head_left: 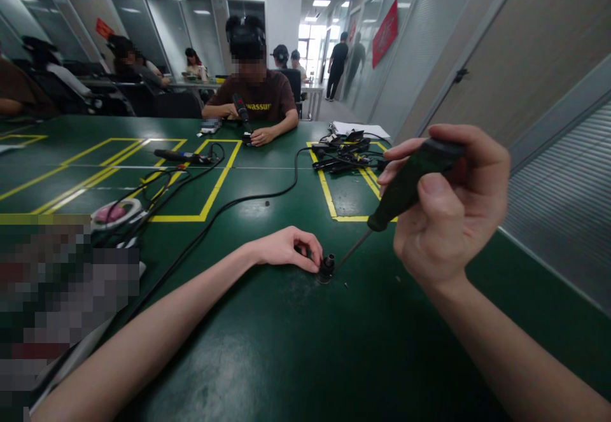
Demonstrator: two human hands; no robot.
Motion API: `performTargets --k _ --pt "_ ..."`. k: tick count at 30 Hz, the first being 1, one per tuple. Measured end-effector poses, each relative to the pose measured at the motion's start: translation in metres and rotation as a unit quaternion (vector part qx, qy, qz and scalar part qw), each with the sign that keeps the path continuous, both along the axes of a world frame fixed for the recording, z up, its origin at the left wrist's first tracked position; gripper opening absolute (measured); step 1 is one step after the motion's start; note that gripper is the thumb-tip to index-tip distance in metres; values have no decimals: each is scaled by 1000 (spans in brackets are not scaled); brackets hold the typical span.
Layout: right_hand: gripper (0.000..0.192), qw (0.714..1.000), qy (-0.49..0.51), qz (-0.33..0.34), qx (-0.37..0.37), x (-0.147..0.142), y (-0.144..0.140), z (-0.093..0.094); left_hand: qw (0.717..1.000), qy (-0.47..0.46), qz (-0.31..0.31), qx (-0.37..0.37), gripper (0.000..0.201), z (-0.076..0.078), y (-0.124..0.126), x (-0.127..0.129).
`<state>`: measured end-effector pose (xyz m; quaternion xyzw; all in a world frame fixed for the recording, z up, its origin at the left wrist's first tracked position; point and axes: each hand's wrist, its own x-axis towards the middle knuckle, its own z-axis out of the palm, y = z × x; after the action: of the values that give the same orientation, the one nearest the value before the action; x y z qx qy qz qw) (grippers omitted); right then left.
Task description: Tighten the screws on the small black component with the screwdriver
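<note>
Head view: a small black cylindrical part (326, 268), short and stubby with an open top, stands on the green table (296, 345). The left hand (289, 248) pinches it steady. The right hand (453, 212) grips a dark-handled screwdriver (405, 186), tip at the part.

A green worktop (267, 358) marked with yellow tape lines (217, 186) carries a black cable (248, 200) running across it. A bundle of black tools and leads (346, 151) lies in the far right square, with white paper (360, 129) behind it. A tape roll (114, 213) sits at left. Across the worktop, a seated person in a brown shirt (260, 100) holds a tool (241, 109).
</note>
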<state>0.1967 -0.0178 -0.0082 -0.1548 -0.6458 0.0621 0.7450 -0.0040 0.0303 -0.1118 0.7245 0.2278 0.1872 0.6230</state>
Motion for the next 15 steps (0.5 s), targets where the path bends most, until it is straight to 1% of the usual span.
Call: performTargets --k 3,8,12,15 --pt "33 1000 3 13 9 -1 0 0 1000 0 -1 1 29 -1 0 0" --pt "31 1000 7 -2 -2 -2 -1 1 1000 -2 2 0 26 -4 1 0" --pt "30 1000 -12 -11 7 0 0 0 1000 2 7 -7 25 -4 1 0" --pt "28 999 -28 -26 0 3 2 -1 1000 5 10 -12 23 -4 0 0"
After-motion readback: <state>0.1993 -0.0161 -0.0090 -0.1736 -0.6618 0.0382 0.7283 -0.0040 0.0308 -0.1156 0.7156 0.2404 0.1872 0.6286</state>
